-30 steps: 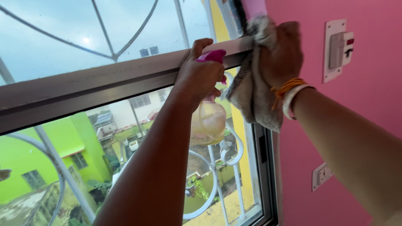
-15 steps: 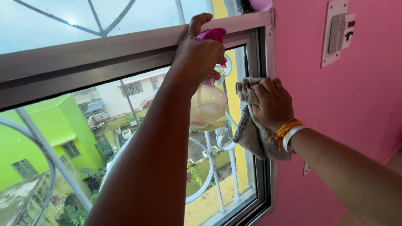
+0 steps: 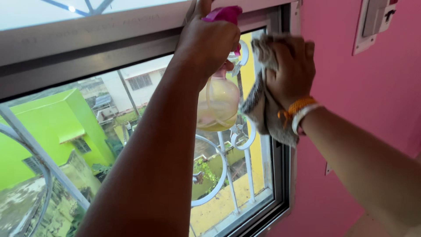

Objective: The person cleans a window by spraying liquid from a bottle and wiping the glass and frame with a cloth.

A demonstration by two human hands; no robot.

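Right now I'm wiping the window pane (image 3: 245, 175): right hand (image 3: 291, 66) clutches the cloth (image 3: 263, 109), left hand (image 3: 206, 41) clasps the spray bottle (image 3: 218, 103); next, steady strokes.

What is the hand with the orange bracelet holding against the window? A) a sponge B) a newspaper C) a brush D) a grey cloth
D: the right hand presses a crumpled grey cloth to the window glass, while the left hand holds a clear spray bottle with a pink top.
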